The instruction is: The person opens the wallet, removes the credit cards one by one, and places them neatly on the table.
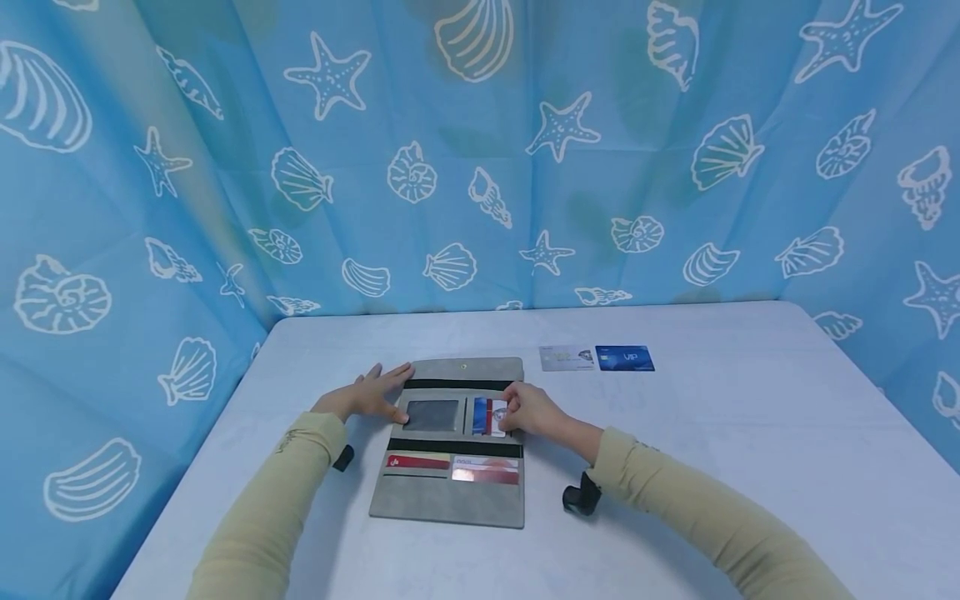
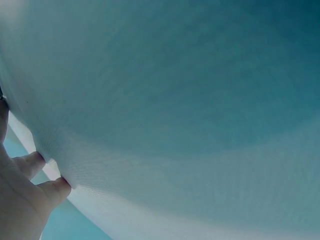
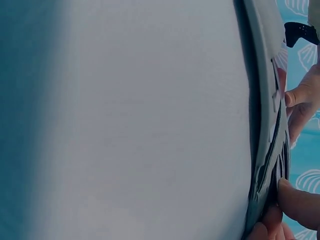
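Observation:
A grey wallet lies unfolded on the table. My left hand rests at its left edge, thumb by the clear window, fingers spread; in the left wrist view the fingertips touch the white cloth. At the right-hand slot, my right hand pinches a card with blue, red and white between thumb and fingers. That card's right end is partly covered by the fingers. Lower down, a red card and a pink-and-white card sit in two slots.
Behind the wallet to the right, a silver card and a blue VIP card lie side by side on the white tablecloth. A blue curtain with white shells and starfish hangs along the back and sides.

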`<state>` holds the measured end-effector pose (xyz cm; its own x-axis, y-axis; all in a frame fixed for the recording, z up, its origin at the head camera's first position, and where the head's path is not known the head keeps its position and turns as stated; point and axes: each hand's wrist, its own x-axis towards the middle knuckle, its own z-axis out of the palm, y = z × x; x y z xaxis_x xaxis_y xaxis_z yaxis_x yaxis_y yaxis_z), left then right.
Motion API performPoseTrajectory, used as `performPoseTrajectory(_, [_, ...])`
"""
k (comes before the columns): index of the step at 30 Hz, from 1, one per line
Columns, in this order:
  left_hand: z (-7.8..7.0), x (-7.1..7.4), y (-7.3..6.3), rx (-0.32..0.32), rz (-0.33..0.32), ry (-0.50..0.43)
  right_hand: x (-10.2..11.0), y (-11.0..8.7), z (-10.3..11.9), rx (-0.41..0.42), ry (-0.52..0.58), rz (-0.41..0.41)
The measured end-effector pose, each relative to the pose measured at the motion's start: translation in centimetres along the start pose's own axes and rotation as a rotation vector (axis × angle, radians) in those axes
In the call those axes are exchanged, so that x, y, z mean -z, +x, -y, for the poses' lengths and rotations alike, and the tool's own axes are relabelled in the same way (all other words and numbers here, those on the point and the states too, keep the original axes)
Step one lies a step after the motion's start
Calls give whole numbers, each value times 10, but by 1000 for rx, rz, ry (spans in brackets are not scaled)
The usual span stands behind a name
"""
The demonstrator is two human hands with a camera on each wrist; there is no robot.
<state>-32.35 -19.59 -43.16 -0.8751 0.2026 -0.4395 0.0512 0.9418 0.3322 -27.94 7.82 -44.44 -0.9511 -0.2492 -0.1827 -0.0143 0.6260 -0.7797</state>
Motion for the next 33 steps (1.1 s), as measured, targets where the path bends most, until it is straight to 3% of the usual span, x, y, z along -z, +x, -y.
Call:
performPoseTrajectory(9, [0, 0, 1, -28, -5, 13, 6, -1, -3, -46, 3, -7])
performPoseTrajectory(16, [3, -1, 3, -3, -2, 2, 11, -1, -9, -46, -11, 11])
performPoseTrajectory(26, [4, -2, 3, -23, -9, 7, 19, -7, -14, -126, 104, 18])
performPoseTrajectory(33, [4, -2, 1, -40, -15, -4, 24, -11, -20, -132, 192, 33])
